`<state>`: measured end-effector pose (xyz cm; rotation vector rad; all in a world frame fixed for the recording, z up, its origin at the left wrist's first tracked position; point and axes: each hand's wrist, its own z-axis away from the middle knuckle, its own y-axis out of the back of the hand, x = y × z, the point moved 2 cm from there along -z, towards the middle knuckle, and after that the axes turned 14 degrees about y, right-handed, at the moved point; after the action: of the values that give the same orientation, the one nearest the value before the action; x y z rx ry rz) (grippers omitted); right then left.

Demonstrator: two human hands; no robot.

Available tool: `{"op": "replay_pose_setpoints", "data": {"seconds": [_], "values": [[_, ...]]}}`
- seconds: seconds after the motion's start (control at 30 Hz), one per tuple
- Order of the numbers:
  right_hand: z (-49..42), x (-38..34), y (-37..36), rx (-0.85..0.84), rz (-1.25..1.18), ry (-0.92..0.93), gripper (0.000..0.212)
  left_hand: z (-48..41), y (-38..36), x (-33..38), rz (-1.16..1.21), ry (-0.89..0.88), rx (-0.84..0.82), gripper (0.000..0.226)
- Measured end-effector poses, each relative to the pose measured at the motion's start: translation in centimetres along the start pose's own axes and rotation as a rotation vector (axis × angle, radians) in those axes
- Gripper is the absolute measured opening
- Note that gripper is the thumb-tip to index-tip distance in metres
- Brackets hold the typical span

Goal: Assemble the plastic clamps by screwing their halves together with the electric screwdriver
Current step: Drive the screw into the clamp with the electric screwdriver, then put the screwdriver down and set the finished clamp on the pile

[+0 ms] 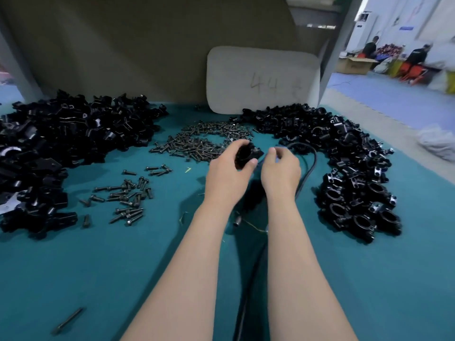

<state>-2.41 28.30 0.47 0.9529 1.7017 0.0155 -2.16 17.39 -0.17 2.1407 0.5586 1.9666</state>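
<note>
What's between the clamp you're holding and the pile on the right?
The right hand sits beside the clamp in the left hand, and a black cable loops on the table before that pile.

We've got our left hand (pixel 229 173) wrapped round a black clamp (pixel 247 153) mid-worktop (pixel 73 279), with our right hand (pixel 280 171) just beside it, fingers curled. Screws (pixel 197 141) lie behind, loose halves (pixel 61 143) along the left edge and assembled clamps (pixel 357 193) along the right.
</note>
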Motion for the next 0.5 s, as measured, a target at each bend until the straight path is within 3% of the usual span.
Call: {"op": "replay_pose_setpoints", "data": {"seconds": [0.1, 0.37, 0.5], "values": [[-0.2, 1.0, 2.9, 0.056, -0.125, 0.017, 0.03, 0.4, -2.8, 2.3, -0.143, -0.084, -0.101, 0.036], [0.8, 4.9, 8.8, 0.311, -0.088, -0.085, 0.028, 3.4, -10.8, 3.9, -0.63, -0.152, -0.325, 0.043], [0.4, 4.9, 9.0, 0.309, -0.122, -0.081, 0.024, 4.2, -11.7, 3.9, -0.665, -0.164, -0.293, 0.018]]}}
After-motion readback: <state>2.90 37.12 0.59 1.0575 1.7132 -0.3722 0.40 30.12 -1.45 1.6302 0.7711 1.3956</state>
